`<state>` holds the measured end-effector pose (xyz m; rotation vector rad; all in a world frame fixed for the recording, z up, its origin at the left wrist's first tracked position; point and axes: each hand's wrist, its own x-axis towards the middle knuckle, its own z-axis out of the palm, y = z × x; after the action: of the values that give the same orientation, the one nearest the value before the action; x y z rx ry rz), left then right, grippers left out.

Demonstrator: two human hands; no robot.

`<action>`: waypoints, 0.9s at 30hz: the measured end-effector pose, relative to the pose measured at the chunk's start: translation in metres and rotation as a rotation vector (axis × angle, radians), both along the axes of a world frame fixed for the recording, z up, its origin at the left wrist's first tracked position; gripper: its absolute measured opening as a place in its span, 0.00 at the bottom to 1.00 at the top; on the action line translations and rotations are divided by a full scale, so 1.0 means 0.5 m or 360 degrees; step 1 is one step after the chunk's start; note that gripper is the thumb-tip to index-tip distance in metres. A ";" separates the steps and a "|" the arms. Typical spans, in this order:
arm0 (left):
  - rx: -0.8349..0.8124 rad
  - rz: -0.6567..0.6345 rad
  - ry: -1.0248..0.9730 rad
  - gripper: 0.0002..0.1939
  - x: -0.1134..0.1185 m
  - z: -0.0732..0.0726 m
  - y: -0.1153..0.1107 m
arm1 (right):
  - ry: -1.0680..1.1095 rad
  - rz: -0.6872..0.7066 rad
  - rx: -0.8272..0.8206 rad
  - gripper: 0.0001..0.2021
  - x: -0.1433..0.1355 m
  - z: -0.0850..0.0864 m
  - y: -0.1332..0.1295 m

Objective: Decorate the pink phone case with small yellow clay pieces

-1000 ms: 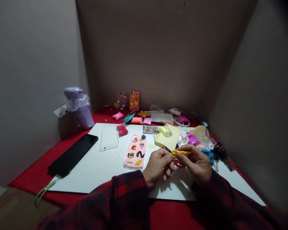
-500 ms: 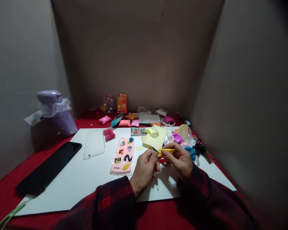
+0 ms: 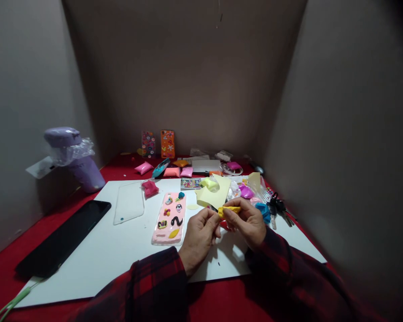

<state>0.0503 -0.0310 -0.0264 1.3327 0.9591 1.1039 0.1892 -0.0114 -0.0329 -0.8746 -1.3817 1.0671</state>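
My right hand (image 3: 246, 220) pinches a small yellow packet (image 3: 229, 211) between thumb and fingers, above the white board. Close beside it on the left, my left hand (image 3: 200, 232) is closed, its thumb pressed to the fingers at the packet's left end; what it grips there is too small to make out. Left of my hands lies a pink phone case (image 3: 169, 219) decorated with small clay shapes, among them a black curl and a yellow leaf. Something red shows partly beneath my right hand. Behind the hands rests a cut pale yellow paper (image 3: 215, 194).
A clear case (image 3: 129, 203) and a black phone (image 3: 65, 239) lie at left, near a purple bottle (image 3: 83, 167). Keys (image 3: 278, 208) and coloured clay packets are at right. Decorated cases, including an orange one (image 3: 168, 144), stand by the back wall on the red cloth (image 3: 121, 167).
The whole view has shifted slightly, so things appear a little further left. Both hands keep nearly the same pose around the yellow packet.
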 end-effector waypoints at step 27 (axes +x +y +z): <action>-0.0055 0.0072 -0.0044 0.17 0.001 -0.005 0.002 | -0.0010 0.0011 -0.0042 0.09 0.000 0.002 -0.002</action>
<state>0.0508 -0.0299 -0.0290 1.2701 0.9881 1.1320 0.1891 -0.0122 -0.0320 -0.8933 -1.3794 1.0910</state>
